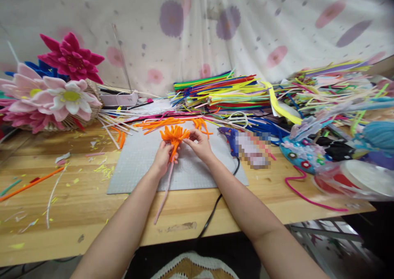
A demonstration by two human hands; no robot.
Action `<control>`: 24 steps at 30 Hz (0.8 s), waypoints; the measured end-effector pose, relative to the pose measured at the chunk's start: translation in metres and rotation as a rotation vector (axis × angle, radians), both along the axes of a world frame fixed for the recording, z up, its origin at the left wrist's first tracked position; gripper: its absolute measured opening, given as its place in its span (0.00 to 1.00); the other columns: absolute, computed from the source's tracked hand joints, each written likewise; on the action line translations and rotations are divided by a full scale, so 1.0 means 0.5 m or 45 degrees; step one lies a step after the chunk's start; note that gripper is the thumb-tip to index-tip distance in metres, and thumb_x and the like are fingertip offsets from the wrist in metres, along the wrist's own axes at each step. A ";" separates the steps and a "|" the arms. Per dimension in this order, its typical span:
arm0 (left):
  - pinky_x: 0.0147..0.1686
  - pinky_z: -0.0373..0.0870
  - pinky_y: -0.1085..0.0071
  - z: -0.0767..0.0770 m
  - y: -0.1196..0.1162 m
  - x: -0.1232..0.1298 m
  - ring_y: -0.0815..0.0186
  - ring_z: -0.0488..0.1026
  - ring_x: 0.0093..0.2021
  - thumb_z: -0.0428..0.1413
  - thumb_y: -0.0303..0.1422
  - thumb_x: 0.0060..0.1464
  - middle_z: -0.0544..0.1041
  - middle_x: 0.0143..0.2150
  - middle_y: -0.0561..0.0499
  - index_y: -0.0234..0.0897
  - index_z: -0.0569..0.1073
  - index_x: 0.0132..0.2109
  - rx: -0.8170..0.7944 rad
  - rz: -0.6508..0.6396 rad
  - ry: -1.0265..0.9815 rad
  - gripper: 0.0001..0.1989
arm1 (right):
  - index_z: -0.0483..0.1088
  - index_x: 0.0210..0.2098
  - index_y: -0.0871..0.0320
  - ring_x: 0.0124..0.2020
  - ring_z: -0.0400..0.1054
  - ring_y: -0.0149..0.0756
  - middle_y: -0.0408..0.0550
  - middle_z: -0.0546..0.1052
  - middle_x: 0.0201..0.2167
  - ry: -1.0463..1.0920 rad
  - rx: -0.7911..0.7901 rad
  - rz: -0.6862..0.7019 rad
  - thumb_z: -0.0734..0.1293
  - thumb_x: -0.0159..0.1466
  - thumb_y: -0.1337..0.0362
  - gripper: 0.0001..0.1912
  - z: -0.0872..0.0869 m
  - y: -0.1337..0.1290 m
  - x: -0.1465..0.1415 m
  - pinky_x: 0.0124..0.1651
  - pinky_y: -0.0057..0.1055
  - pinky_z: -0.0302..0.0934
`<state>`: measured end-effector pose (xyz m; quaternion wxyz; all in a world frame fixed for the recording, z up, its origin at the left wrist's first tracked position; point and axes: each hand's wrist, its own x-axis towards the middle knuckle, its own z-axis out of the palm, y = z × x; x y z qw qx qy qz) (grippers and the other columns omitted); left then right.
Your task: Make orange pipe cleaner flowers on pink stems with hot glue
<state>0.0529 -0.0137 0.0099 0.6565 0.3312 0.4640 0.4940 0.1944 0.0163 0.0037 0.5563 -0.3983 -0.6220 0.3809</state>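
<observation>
An orange pipe-cleaner flower (172,135) with many looped petals is held over a grey cutting mat (135,168). My left hand (162,157) is closed around its gathered base, from which a pale pink stem (164,197) hangs toward the table's front edge. On the right side of the flower, my right hand (199,143) pinches the petals between thumb and fingers. Behind the flower lie loose orange pipe cleaners (156,125), and more orange pieces (201,125) rest beyond my right hand.
A blue glue gun (229,140) lies right of my hands, its black cord (212,213) running off the front edge. Scissors (238,118) and heaps of coloured pipe cleaners (227,92) sit behind. Finished flowers (72,96) stand left; a clear tub (353,180) stands right.
</observation>
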 end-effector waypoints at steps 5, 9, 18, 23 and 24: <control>0.10 0.40 0.82 0.009 -0.003 0.005 0.79 0.49 0.10 0.47 0.32 0.51 0.63 0.20 0.61 0.41 0.58 0.43 -0.021 -0.019 0.044 0.10 | 0.66 0.29 0.56 0.27 0.59 0.29 0.42 0.68 0.27 -0.139 0.060 -0.073 0.68 0.52 0.60 0.08 -0.002 -0.003 -0.007 0.31 0.29 0.57; 0.12 0.36 0.81 0.007 -0.008 0.016 0.80 0.46 0.10 0.54 0.41 0.50 0.57 0.17 0.64 0.41 0.58 0.42 -0.016 0.036 0.177 0.16 | 0.66 0.29 0.57 0.27 0.59 0.29 0.42 0.68 0.26 -0.221 0.097 -0.119 0.68 0.53 0.61 0.08 0.000 -0.007 -0.013 0.32 0.29 0.56; 0.11 0.36 0.84 0.016 -0.002 -0.002 0.81 0.44 0.11 0.51 0.41 0.54 0.52 0.17 0.63 0.37 0.63 0.37 -0.086 -0.137 -0.109 0.12 | 0.60 0.45 0.54 0.34 0.62 0.31 0.48 0.68 0.42 -0.147 0.221 -0.244 0.67 0.54 0.58 0.21 0.021 -0.027 -0.013 0.35 0.30 0.61; 0.07 0.38 0.86 0.028 0.004 -0.018 0.81 0.43 0.10 0.43 0.35 0.59 0.51 0.17 0.62 0.34 0.64 0.36 -0.276 -0.212 -0.475 0.10 | 0.62 0.44 0.53 0.40 0.63 0.35 0.49 0.68 0.42 -0.192 0.241 -0.323 0.65 0.56 0.58 0.17 0.022 -0.026 0.008 0.43 0.35 0.60; 0.07 0.39 0.86 0.029 0.005 -0.019 0.81 0.44 0.10 0.42 0.35 0.59 0.51 0.17 0.62 0.34 0.64 0.35 -0.306 -0.221 -0.510 0.11 | 0.63 0.44 0.53 0.41 0.63 0.36 0.49 0.69 0.42 -0.230 0.246 -0.317 0.65 0.56 0.58 0.16 0.021 -0.024 0.011 0.45 0.36 0.59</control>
